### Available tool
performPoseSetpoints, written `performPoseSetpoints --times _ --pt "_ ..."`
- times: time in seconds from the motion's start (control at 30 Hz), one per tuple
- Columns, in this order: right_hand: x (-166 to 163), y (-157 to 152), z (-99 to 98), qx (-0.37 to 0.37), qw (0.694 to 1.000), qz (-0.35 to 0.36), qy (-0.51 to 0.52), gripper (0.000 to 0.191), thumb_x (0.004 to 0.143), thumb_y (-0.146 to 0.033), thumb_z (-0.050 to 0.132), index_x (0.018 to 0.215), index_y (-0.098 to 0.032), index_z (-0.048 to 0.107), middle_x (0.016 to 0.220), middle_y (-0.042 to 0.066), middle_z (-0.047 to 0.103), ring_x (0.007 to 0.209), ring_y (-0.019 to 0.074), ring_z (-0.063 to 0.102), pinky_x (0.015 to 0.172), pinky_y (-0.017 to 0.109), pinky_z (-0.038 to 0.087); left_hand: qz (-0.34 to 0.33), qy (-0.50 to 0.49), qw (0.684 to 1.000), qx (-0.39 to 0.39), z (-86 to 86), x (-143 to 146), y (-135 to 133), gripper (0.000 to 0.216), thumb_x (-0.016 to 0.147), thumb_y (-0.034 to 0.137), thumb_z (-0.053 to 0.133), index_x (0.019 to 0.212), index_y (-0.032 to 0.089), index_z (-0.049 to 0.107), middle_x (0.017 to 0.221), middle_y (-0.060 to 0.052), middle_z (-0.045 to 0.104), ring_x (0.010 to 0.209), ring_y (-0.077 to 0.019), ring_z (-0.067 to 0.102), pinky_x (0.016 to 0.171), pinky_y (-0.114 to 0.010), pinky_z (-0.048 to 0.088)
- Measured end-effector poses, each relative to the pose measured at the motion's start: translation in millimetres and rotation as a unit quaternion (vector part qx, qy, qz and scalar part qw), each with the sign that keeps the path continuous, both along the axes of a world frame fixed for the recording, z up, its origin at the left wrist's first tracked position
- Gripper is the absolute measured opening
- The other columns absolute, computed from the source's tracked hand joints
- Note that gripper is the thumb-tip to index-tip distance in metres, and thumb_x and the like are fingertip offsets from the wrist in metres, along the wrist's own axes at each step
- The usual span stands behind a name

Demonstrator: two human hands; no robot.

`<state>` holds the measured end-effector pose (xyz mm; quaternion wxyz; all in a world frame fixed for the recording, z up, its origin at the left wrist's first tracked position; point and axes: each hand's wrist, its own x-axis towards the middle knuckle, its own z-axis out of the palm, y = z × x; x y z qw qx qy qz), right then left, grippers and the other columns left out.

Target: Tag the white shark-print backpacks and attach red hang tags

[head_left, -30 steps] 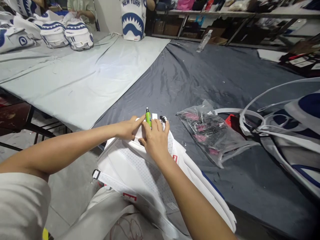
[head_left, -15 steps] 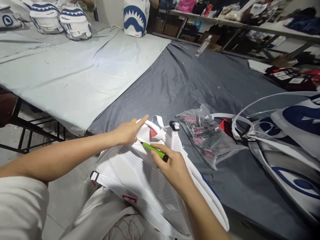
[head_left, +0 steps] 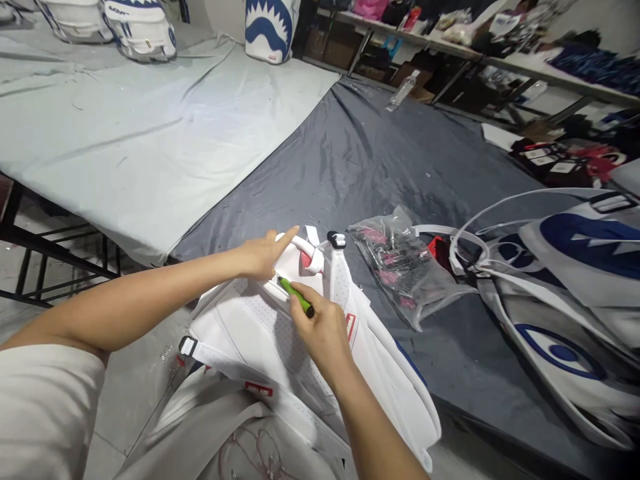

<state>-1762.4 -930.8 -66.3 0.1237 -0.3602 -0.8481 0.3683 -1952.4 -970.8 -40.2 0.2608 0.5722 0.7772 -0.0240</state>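
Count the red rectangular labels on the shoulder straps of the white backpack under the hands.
2: one red rectangular label on the left white strap, another red label on the right strap, beside the right hand. Others may be hidden.

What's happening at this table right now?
A person's right hand holds a green pen-like tool near the top of a white backpack, its tip pointing toward the left hand, which is at the backpack's top edge. Whether the tip touches the fabric is hard to tell. To the right, a clear plastic bag lies on the dark table cover.
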Motion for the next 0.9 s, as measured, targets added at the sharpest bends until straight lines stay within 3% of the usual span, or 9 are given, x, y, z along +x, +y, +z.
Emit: performPoseSetpoints --times 0.17,0.3,0.47,0.67,0.9 --pt "-3 -3 0.3 0.012 1.000 -0.013 -0.007 0.036 0.087 -0.038 0.052 0.109 -0.024 0.076 0.061 -0.001 0.066 0.052 0.0142 0.054 0.053 0.025 0.036 -0.001 -0.003 1.000 0.009 -1.4 -1 -1 0.106 0.083 0.022 0.059 0.155 0.031 -0.018 0.148 -0.018 0.035 0.102 -0.0270 0.067 0.078 -0.032 0.051" --pt "-4 -3 6.2 0.016 1.000 0.013 -0.016 0.036 0.087 -0.034 0.051 0.111 -0.025 0.076 0.068 0.000 0.070 0.055 0.0146 0.056 0.054 0.024 0.036 -0.002 0.008 1.000 0.010 0.1 0 -1 0.105 0.083 0.022 0.060 0.156 0.028 -0.015 0.146 -0.017 0.038 0.108 -0.0275 0.065 0.080 -0.032 0.051" --pt "-3 -1 13.9 0.082 0.994 0.018 -0.073 0.035 0.087 -0.030 0.051 0.111 -0.026 0.076 0.061 0.000 0.068 0.053 0.0151 0.055 0.055 0.025 0.033 0.001 -0.001 1.000 0.009 1.3 1 -1 0.104 0.082 0.019 0.059 0.156 0.029 -0.014 0.147 -0.016 0.038 0.107 -0.0268 0.065 0.079 -0.032 0.051" --pt "-4 -2 6.2 0.096 0.994 0.019 -0.057 0.035 0.087 -0.031 0.051 0.112 -0.027 0.076 0.065 0.001 0.070 0.056 0.0160 0.059 0.055 0.026 0.035 -0.002 -0.004 1.000 0.026 -2.2 0 -2 0.105 0.081 0.018 0.060 0.156 0.029 -0.013 0.146 -0.017 0.038 0.109 -0.0284 0.064 0.080 -0.032 0.050" --pt "-6 1 11.1 0.051 0.997 0.033 -0.046 0.035 0.087 -0.031 0.051 0.112 -0.026 0.076 0.066 0.000 0.069 0.057 0.0152 0.058 0.056 0.026 0.036 0.000 -0.008 1.000 0.014 1.1 0 -1 0.105 0.081 0.020 0.060 0.157 0.028 -0.012 0.148 -0.018 0.036 0.113 -0.0287 0.063 0.082 -0.033 0.051"
